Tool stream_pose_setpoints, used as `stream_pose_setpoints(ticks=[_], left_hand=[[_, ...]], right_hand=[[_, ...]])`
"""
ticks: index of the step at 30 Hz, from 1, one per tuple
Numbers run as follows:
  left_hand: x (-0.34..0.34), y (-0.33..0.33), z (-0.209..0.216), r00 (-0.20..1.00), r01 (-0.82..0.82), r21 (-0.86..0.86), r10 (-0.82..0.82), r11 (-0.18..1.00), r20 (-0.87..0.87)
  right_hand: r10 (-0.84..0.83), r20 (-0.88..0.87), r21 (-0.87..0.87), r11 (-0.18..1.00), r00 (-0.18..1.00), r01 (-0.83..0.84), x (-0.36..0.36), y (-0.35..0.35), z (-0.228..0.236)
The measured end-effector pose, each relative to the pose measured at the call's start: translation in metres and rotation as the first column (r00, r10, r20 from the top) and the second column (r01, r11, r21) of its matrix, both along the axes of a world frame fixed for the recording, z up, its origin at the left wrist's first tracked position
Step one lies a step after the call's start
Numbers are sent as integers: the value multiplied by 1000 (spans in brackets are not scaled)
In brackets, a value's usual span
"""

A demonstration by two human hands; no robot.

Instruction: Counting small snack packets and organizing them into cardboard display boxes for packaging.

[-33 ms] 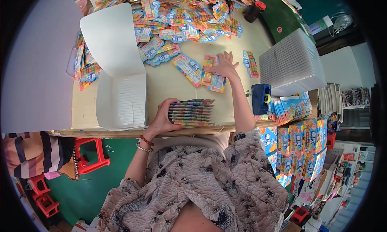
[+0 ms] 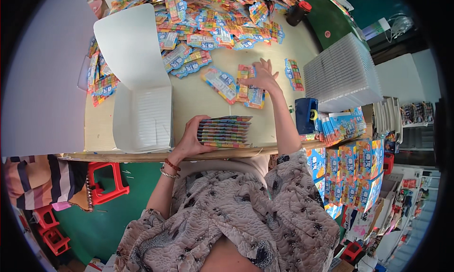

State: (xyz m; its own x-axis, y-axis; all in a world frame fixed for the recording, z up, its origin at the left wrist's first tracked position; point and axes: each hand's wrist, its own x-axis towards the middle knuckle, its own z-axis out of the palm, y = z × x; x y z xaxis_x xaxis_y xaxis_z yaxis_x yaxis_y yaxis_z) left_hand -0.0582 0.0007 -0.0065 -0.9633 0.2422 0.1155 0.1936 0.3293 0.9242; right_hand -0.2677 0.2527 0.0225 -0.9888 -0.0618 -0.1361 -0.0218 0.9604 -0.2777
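Note:
My left hand (image 2: 190, 138) is wrapped around the left end of a stack of flat, colourful blister packs (image 2: 224, 131), held on edge near the table's front. Ahead of it, my right hand (image 2: 266, 77) reaches over a loose blister pack (image 2: 256, 97), its fingers spread and its thumb side over the pack. Whether it touches the pack cannot be made out. Just left of that lies another loose pack (image 2: 220, 84), printed side up, and a single pack (image 2: 293, 75) rests to the right of the hand. An open white box (image 2: 143, 118) with a raised lid stands left of my left hand.
A large heap of similar packs (image 2: 208, 21) covers the far table. At right are a stack of clear plastic trays (image 2: 338, 76), a blue tape dispenser (image 2: 306, 117) and several printed boxes (image 2: 354, 172). A dark bottle (image 2: 298, 16) stands far right; a red stool (image 2: 106, 182) is on the floor.
My right hand has shifted very slightly left and away from me. The loose pack left of it has turned or slid a little. My left hand and the stack stay put.

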Motion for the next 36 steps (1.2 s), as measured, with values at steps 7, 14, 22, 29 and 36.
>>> stream_pose_setpoints(ticks=[7,14,22,29,36], left_hand=[[-2,0,-3,999,33,-7,-33,999,43],[-1,-1,-4,997,30,-40,-32,999,-66],[5,6,-4,998,22,219,-35,975,56],[-4,5,-9,997,79,28,-79,996,-4],[-5,8,-4,990,105,206,-121,973,67]], right_hand=[[358,57,-425,853,932,-302,9,-3,30],[704,121,-835,453,699,-312,56,-33,66],[581,117,-717,611,805,-337,96,-76,28],[719,68,42,691,692,-722,58,-78,15],[742,185,157,625,644,-765,35,-95,17]])
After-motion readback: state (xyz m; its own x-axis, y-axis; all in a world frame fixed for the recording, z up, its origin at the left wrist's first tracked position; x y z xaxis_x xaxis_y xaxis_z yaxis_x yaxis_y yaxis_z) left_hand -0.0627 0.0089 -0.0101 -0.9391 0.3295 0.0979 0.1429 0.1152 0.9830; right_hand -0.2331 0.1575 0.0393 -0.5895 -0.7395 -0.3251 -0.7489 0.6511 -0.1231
